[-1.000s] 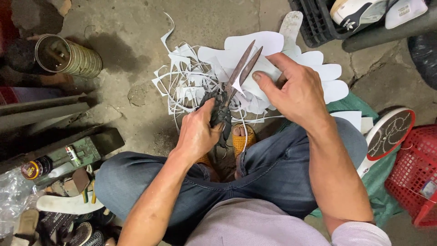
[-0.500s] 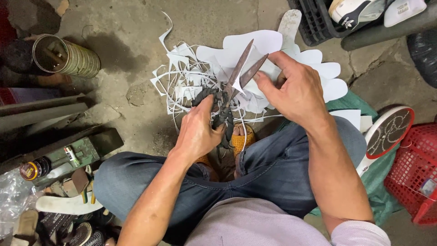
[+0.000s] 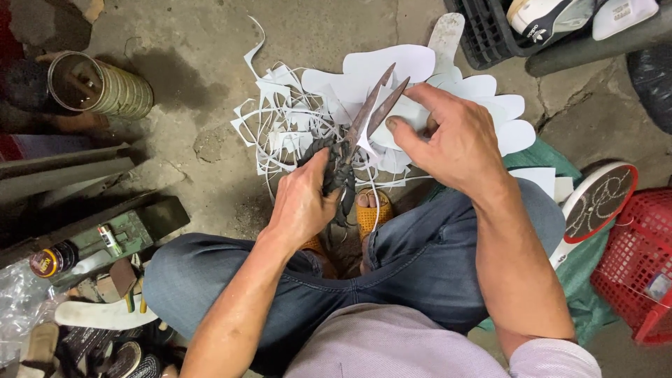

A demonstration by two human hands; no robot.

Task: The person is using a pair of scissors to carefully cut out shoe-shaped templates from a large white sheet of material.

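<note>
I sit cross-legged in jeans on a concrete floor. My left hand point(image 3: 302, 201) grips the dark wrapped handles of large scissors point(image 3: 364, 122), whose blades point up and right, slightly parted. My right hand point(image 3: 451, 143) holds a white sheet piece point(image 3: 400, 115) against the blades, thumb and fingers pinching it. Beneath lie white sole-shaped cutouts point(image 3: 420, 66) and a tangle of thin white offcut strips point(image 3: 280, 129).
An open tin can point(image 3: 98, 85) lies at the upper left. Metal bars, a small bottle point(image 3: 52, 259) and shoe soles point(image 3: 98, 315) clutter the left. A black crate point(image 3: 490, 31) sits top right, a red basket point(image 3: 633, 273) and a round racket head point(image 3: 598, 203) at right.
The scissor blades have closed somewhat since half a second ago, when they stood wider apart. My right hand has shifted the white piece a little; both hands stay in the same place.
</note>
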